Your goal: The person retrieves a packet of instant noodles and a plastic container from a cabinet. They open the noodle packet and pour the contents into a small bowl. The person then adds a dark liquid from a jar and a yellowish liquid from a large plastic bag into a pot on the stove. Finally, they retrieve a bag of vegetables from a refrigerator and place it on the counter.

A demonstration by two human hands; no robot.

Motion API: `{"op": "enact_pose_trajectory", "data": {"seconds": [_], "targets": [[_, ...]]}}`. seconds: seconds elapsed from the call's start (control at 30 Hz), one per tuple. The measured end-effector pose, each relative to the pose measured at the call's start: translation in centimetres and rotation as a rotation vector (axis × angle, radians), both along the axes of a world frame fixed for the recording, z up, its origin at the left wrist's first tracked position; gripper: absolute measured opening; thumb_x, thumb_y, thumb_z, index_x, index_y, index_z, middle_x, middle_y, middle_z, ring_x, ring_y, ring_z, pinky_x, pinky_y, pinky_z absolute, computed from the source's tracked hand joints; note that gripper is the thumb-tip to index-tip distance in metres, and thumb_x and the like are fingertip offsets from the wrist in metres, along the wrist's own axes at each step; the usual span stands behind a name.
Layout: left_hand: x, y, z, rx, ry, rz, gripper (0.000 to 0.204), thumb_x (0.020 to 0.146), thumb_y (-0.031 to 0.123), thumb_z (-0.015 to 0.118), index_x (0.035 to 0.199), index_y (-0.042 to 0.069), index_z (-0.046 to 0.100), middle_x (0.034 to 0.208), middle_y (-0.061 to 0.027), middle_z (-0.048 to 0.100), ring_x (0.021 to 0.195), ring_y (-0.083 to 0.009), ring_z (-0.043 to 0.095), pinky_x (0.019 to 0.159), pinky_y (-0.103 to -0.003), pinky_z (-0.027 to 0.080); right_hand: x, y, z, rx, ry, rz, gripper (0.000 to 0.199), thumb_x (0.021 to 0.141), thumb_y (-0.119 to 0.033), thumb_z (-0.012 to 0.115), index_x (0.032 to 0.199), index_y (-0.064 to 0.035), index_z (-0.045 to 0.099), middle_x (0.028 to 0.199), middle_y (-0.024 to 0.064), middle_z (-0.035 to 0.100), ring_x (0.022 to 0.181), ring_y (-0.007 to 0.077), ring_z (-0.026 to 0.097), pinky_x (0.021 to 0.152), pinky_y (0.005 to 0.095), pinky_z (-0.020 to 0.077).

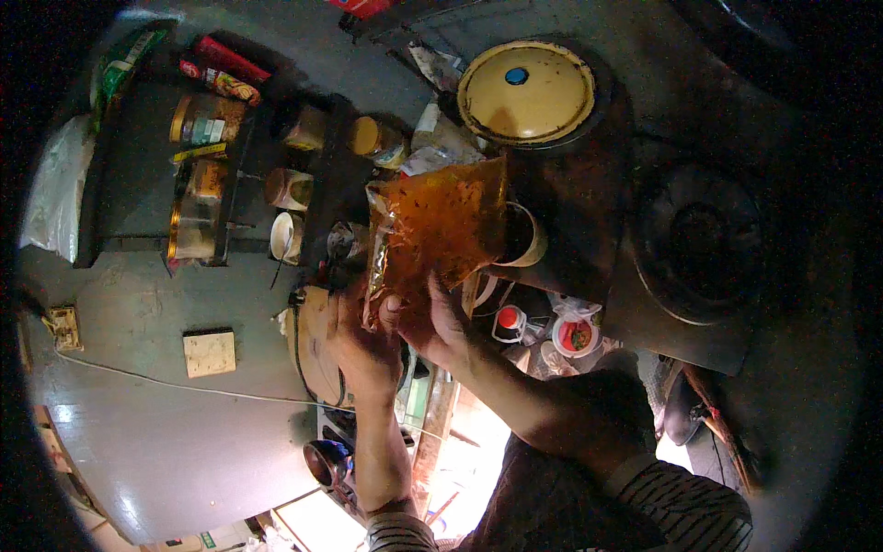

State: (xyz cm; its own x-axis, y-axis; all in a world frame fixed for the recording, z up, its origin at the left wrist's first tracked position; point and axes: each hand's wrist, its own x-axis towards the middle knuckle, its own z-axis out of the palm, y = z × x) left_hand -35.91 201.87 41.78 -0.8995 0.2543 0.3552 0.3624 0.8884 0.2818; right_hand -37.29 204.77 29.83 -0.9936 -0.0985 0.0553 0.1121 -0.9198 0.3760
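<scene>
- Amber, see-through plastic bag (441,216): it occupied the centre of the frame, dark flecks showing through.
- Left hand (365,348): its grip was closed on the bag's lower left corner.
- Right hand (441,327): its grip held the bag's lower edge, just beside the left.
- Yellow lid (543,103) with a blue knob: it lay at upper centre.
- Red-capped container (509,319) and white tub (557,344): both stood just right of centre.

One orange bag (441,216); one domed lid (555,97)
</scene>
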Motion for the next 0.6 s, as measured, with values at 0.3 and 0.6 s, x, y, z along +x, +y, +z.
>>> {"op": "enact_pose_trajectory", "data": {"seconds": [0.3, 0.6], "targets": [[-2.4, 0.8, 0.4, -0.011, 0.034, -0.117, 0.017, 0.081, 0.019, 0.064, 0.084, 0.003, 0.059, 0.072, -0.0154, 0.057, 0.063, -0.0330, 0.056, 0.055, -0.037, 0.043, 0.1, 0.3, 0.3, 0.003, -0.005, -0.064, 0.049, 0.082, -0.042, 0.061, 0.119, -0.0131, 0.050, 0.115, 0.0018, 0.057, 0.103, 0.0165, 0.052, 0.085, 0.0352, 0.0419], [-3.6, 0.2, -0.7, -0.069, 0.089, -0.036, 0.023, 0.079, 0.017, 0.065, 0.066, 0.004, 0.053, 0.061, -0.0152, 0.054, 0.053, -0.0306, 0.054, 0.049, -0.036, 0.041, -0.2, 0.5, -1.2, -0.090, 0.024, 0.026, 0.058, 0.077, -0.036, 0.068, 0.125, -0.0125, 0.047, 0.121, 0.0029, 0.054, 0.112, 0.0174, 0.050, 0.095, 0.0386, 0.0399]]}}
